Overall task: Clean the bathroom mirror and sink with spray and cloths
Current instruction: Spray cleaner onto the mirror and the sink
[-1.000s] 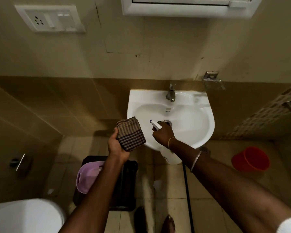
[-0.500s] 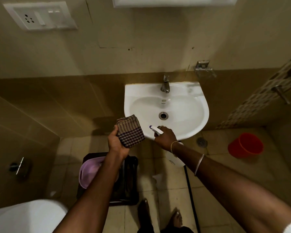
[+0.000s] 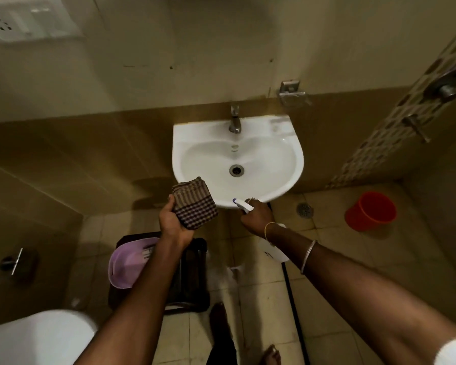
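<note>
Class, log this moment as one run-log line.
left hand: holds folded cloth | right hand: holds spray bottle | sink: empty

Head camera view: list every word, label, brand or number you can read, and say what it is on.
No text can be read.
spray bottle: a small dark mark on its white body, too small to read.
purple tub: a striped label at its rim, too blurred to read.
switch plate: no lettering shows.

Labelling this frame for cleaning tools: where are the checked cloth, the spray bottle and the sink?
checked cloth point(image 3: 195, 205), head view, folded middle.
spray bottle point(image 3: 244, 205), head view, white nozzle head.
sink point(image 3: 296, 154), head view, right rim.
</note>
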Demonstrator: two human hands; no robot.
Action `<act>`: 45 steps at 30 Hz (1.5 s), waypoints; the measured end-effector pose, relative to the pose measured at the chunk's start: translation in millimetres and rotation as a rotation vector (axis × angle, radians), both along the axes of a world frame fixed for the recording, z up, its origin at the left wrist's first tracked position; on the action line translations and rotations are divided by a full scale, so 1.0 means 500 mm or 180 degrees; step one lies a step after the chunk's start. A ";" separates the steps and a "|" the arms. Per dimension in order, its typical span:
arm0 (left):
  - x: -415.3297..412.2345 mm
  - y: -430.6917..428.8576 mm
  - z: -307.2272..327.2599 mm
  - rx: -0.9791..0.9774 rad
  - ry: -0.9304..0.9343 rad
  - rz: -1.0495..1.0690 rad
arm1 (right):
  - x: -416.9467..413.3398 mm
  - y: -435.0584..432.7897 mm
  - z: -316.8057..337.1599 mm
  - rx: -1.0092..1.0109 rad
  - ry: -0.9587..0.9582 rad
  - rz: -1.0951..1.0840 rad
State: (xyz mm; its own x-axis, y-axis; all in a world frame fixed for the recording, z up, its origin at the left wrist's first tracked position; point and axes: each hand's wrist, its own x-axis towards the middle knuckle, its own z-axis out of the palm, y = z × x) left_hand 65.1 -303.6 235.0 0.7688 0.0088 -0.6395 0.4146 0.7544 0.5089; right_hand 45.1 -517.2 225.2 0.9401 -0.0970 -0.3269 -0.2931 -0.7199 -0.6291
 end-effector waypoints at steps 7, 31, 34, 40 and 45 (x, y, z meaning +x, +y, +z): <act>-0.052 -0.058 0.009 -0.0009 0.0017 -0.0029 | -0.048 -0.090 0.003 0.0237 0.0017 -0.0426; -0.035 -0.220 0.089 -0.0171 -0.0247 -0.0421 | 0.003 -0.236 0.017 0.0917 -0.0136 -0.2220; -0.027 -0.236 0.099 -0.0176 -0.0280 -0.0483 | 0.014 -0.251 0.028 0.1018 -0.0203 -0.2375; -0.012 -0.251 0.112 -0.0178 -0.0262 -0.0561 | 0.045 -0.269 0.052 0.1220 -0.0365 -0.2602; -0.006 -0.242 0.112 -0.0115 -0.0224 -0.0542 | 0.095 -0.260 0.095 0.1143 -0.0429 -0.2594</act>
